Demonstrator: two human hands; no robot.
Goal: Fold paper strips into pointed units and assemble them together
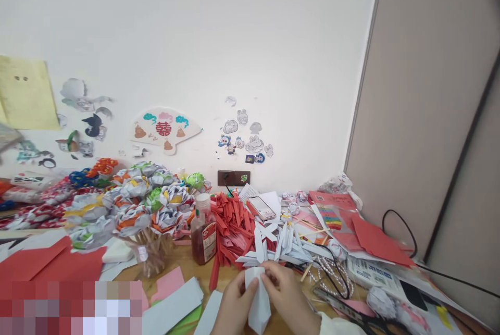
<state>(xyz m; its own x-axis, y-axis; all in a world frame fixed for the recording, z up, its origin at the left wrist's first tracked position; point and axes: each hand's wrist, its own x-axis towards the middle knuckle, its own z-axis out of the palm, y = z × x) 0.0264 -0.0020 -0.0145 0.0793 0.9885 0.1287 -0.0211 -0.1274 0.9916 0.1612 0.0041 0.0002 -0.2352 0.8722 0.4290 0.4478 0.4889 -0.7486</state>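
A folded piece of white paper (258, 308) is held between both my hands, low in the middle of the view. My left hand (237, 298) grips its left edge, the thumb lying on the paper's face. With thumb and fingers, my right hand (284, 293) pinches the upper right edge. Just beyond the hands lies a heap of folded white paper strips (289, 244). Red folded paper strips (232, 225) are piled to its left. A stack of white paper rectangles (174, 306) rests left of my left hand.
A bottle of dark red liquid (203, 233) stands beside paper flowers (135, 199) in a clear holder. A phone (261, 207) leans behind the strips. Scissors (351, 314), a beaded string (332, 275) and red paper (380, 241) lie to the right. A wall backs the table.
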